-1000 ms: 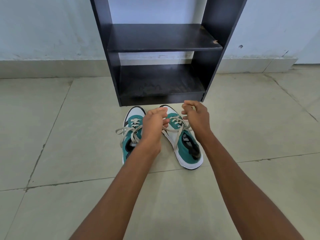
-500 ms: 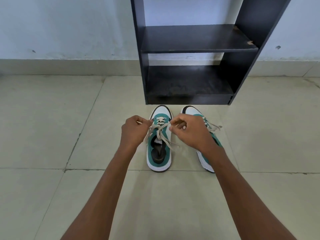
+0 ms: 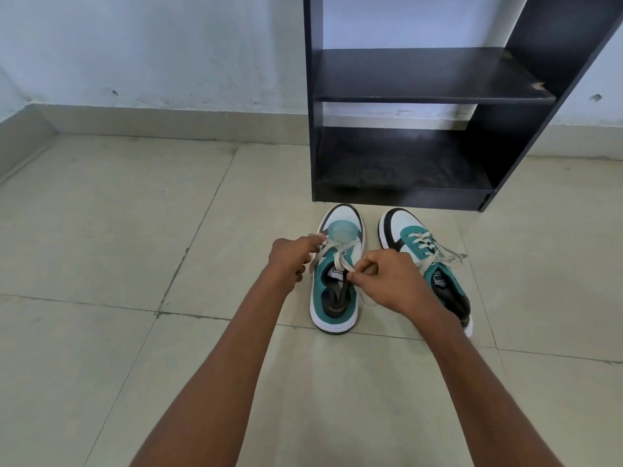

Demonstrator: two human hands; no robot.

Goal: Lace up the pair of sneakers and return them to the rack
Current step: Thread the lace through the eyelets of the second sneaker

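My left hand and right hand pinch lace on left sneaker, just before rack. Pull crooked, lace slips out.

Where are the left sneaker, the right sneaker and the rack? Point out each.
left sneaker (image 3: pixel 344 227), head view, on its toe cap.
right sneaker (image 3: pixel 406 224), head view, on its white toe.
rack (image 3: pixel 418 75), head view, on the upper shelf board.

A second ago both hands worked over the sneaker nearer the rack's right post. Now the left hand and right hand pinch the beige lace ends of the teal-and-white left sneaker, drawn apart below the black wooden rack.
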